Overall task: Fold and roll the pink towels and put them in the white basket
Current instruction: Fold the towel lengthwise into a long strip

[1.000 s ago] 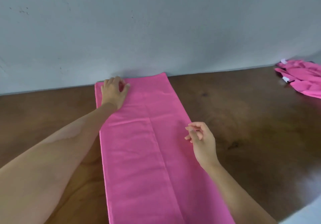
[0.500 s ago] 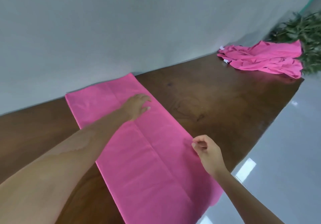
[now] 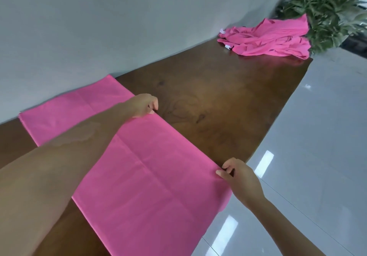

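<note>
Head view, left to right: a long pink towel (image 3: 151,176) lies flat on the dark wooden bench (image 3: 228,100), already folded into a narrow strip, its far end at the wall and its near end hanging over the bench's edge. The left hand (image 3: 144,105) pinches the strip's right edge partway along; the right hand (image 3: 239,176) pinches the same edge nearer the person, thumb on top. Farther right, at the bench's far end, a heap of unfolded pink towels (image 3: 268,37) waits beside a green plant (image 3: 327,11). Judging by this, the first towel is mid-fold with rolling not yet begun, and the heap is untouched. No white basket is in view.
</note>
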A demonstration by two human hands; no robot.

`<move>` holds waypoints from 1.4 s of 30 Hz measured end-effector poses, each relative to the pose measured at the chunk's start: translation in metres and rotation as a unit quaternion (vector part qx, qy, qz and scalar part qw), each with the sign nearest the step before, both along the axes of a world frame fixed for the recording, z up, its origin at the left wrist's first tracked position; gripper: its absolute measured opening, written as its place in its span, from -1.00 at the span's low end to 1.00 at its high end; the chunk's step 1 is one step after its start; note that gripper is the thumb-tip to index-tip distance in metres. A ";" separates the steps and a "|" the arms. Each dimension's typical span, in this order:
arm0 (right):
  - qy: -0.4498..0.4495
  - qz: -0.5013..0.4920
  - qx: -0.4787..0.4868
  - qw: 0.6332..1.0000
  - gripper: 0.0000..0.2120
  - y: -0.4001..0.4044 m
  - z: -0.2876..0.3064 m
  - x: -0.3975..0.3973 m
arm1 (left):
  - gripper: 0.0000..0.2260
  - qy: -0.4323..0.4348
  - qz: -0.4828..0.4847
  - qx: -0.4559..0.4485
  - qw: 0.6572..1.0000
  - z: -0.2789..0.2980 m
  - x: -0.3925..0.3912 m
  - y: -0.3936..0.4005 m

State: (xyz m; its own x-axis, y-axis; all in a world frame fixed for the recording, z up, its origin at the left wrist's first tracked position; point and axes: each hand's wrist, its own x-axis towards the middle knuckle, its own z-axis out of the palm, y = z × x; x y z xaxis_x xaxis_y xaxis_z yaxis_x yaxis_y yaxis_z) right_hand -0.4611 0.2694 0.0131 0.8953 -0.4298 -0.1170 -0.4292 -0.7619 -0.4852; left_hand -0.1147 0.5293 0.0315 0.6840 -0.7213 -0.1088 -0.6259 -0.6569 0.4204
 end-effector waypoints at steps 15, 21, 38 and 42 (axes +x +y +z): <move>-0.022 0.083 0.122 0.989 -0.59 -0.030 0.004 -0.026 | -0.62 -0.084 0.064 0.078 0.991 0.024 -0.038 0.014; -0.076 0.106 0.139 0.982 -0.62 -0.037 -0.002 -0.046 | -0.75 -0.106 0.108 0.071 0.986 0.039 -0.051 0.028; -0.091 0.093 -0.024 0.991 -0.52 0.010 0.030 -0.105 | -0.96 -0.119 0.128 0.026 0.984 0.095 -0.111 0.091; -0.143 0.094 -0.018 0.985 -0.51 0.040 0.047 -0.125 | -0.95 -0.119 0.121 0.012 0.985 0.109 -0.132 0.123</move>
State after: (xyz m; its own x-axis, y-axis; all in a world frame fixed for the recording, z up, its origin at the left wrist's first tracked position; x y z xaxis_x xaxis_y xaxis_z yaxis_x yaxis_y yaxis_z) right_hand -0.5857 0.3090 0.0601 0.9539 -0.2517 0.1634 -0.1282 -0.8340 -0.5366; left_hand -0.2463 0.6526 0.1403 0.8440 -0.5329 0.0600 -0.5284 -0.8072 0.2633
